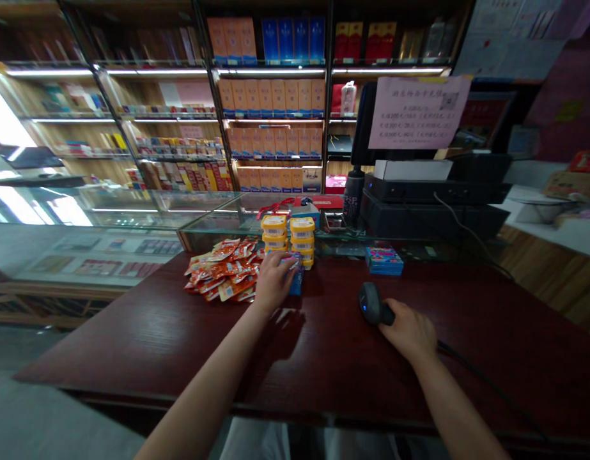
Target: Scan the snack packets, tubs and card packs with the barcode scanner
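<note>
My right hand (412,332) is wrapped round the handle of a black barcode scanner (370,303), whose small blue light is lit. Its cable trails off to the right across the dark red-brown desk. My left hand (273,281) reaches forward, fingers curled over a blue and purple small pack (297,279) that its fingers partly hide. Just behind that hand rise two stacks of yellow tubs (302,235) with pale lids. To the left lies a heap of orange-red snack sachets (230,268). A stack of similar blue packs (384,260) sits apart, beyond the scanner.
A glass display counter (218,214) borders the desk (155,338) at the back and left. At the back right stand a monitor with a pink paper notice (417,115), black machines (419,214) and a dark bottle (353,195). Lit shelves with boxes (275,96) line the wall.
</note>
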`<state>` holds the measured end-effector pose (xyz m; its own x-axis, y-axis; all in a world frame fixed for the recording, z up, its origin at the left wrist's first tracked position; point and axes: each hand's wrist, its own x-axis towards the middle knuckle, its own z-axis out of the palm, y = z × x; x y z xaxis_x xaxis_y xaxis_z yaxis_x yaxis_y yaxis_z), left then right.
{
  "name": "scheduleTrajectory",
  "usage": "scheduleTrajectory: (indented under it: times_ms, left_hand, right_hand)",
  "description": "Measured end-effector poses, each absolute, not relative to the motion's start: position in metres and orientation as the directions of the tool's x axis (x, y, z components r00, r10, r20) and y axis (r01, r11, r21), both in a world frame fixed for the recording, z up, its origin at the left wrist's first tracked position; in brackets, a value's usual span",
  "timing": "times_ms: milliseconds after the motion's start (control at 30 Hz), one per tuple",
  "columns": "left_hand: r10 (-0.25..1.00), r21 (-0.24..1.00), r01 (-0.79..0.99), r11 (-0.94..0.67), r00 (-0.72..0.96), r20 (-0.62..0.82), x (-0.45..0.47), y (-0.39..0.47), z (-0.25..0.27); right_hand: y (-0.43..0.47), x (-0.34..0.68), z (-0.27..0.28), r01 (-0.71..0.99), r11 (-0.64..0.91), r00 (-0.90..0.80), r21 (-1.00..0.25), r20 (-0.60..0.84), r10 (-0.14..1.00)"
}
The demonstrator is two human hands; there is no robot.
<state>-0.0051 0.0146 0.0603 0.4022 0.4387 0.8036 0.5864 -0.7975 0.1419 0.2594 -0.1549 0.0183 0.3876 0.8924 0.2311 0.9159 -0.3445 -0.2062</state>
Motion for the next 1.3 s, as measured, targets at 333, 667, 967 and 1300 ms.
scheduleTrajectory:
  times_ms: [333, 667, 967, 1300]
  left_hand:
    - [0.383, 0.18, 0.339, -0.924, 0.784, 0.489, 0.135, 0.027, 0.046]
    - [0.318, 0.065, 0.312, -0.948, 0.91, 0.267, 0.23, 0.062, 0.038]
    - [0.261, -0.137, 0.337, -0.931, 0.88, 0.396, 0.219, 0.057, 0.041]
    - [0.546, 0.336, 0.441, -0.832, 0.543, 0.638, 0.157, 0.038, 0.04]
  right_hand:
    - [-0.15, 0.265, 0.02, 0.909, -0.37, 0.407, -0.192, 0.22, 0.886]
    - [-0.145, 0.266, 0.018, 0.9, -0.394, 0.428, -0.186, 0.202, 0.881]
    - [-0.143, 0.266, 0.02, 0.893, -0.411, 0.44, -0.181, 0.171, 0.881]
    - [-0.148, 0.267, 0.021, 0.907, -0.37, 0.409, -0.203, 0.209, 0.888]
